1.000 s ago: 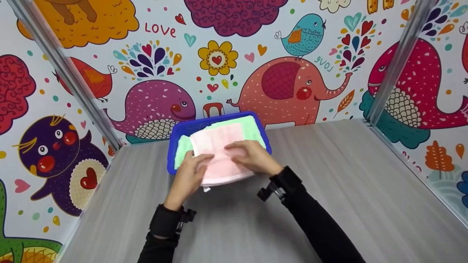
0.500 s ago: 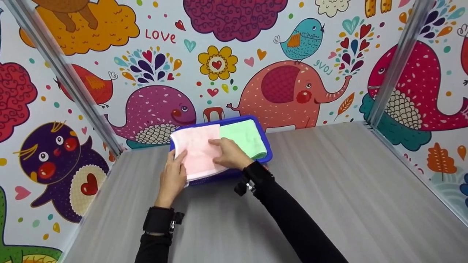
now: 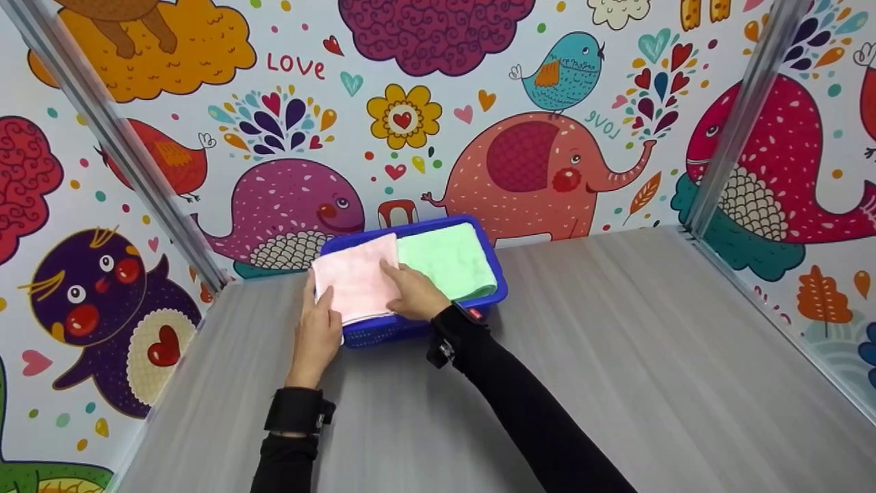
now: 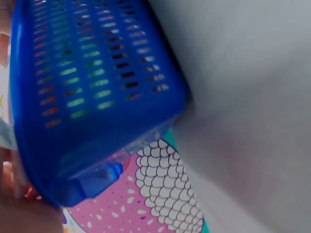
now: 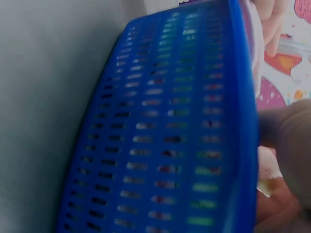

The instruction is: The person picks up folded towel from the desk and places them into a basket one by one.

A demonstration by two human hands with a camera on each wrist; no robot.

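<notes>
A folded pink towel [image 3: 357,274] lies over the left part of a blue plastic basket [image 3: 502,282] in the head view. My left hand [image 3: 317,337] grips its left edge, thumb on top and fingers along the side. With thumb and index finger, my right hand [image 3: 416,294] holds the towel's right side. Beside it, a folded green towel [image 3: 446,260] fills the basket's right half. Both wrist views show mainly the slotted basket wall [image 4: 92,63], with the hands cut off at the frame edges. The fingertips beneath the pink towel are hidden.
The basket stands on a grey wood-grain tabletop [image 3: 616,356], close to the back wall panel [image 3: 404,178] with cartoon animals. Metal corner posts [image 3: 736,130] rise at the back left and back right.
Both hands have carried the pink towel leftward, from the basket's middle to its left part. This has uncovered the green towel on the right. In the last half second the pink towel has lowered slightly.
</notes>
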